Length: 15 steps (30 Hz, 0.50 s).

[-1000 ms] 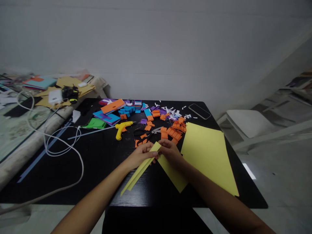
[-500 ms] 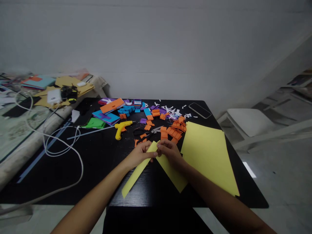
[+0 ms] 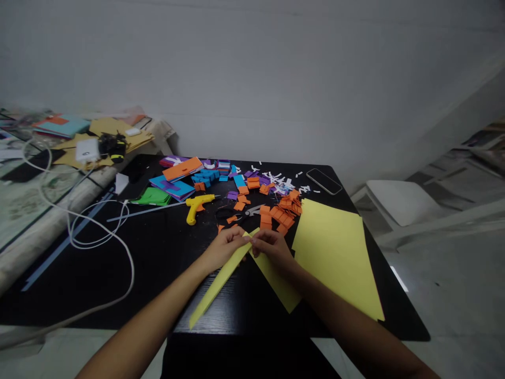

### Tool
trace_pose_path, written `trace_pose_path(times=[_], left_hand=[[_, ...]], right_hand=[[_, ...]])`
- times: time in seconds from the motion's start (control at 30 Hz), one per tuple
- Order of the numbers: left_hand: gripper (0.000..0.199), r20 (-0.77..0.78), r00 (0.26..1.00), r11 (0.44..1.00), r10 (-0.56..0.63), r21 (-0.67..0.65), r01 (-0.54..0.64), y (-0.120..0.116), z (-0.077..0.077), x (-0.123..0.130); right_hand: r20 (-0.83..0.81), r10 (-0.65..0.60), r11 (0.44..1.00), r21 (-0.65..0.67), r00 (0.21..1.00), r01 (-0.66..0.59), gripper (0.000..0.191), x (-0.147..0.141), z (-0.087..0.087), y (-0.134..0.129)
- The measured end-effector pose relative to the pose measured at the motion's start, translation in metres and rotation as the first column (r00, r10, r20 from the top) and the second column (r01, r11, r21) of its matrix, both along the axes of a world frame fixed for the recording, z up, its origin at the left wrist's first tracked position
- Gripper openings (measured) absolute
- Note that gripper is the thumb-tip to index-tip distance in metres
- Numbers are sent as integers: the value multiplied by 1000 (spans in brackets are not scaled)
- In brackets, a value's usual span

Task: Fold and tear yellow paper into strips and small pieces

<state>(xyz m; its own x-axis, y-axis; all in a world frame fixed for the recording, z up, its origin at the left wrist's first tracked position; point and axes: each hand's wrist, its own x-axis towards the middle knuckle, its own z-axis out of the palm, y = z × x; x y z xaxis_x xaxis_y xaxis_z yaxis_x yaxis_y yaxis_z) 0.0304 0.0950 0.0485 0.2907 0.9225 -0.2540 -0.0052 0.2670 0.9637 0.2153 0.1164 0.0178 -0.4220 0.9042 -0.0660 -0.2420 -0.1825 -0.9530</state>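
A long yellow paper strip (image 3: 219, 281) slants down toward the table's front edge, its upper end pinched between the fingers of my left hand (image 3: 226, 246). My right hand (image 3: 272, 250) is closed at the same upper end, fingertips touching those of my left. Beneath my right hand and forearm a second yellow piece (image 3: 280, 287) shows; whether it joins the strip is hidden. Large yellow sheets (image 3: 335, 252) lie stacked to the right. Scissors (image 3: 252, 210) and folded orange pieces (image 3: 282, 216) lie just beyond my hands.
A yellow glue gun (image 3: 195, 207), green papers (image 3: 153, 196) and a white cable (image 3: 128, 258) are on the left of the black table (image 3: 158, 284). White scraps (image 3: 282, 181) and a phone (image 3: 324, 181) lie at the back. A white chair (image 3: 402, 202) stands at the right.
The yellow strip has turned more edge-on, its lower end shifting slightly left and down. My left fingers have moved up to meet my right fingertips.
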Motion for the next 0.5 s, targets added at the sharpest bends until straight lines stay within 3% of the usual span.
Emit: trace_pose_path(times=[0.5], left_hand=[[48,24,999,999,40,-11,-40,0,6,-1]], right_hand=[[-98,-39,999,-30,994,36,31,2,2,-3]])
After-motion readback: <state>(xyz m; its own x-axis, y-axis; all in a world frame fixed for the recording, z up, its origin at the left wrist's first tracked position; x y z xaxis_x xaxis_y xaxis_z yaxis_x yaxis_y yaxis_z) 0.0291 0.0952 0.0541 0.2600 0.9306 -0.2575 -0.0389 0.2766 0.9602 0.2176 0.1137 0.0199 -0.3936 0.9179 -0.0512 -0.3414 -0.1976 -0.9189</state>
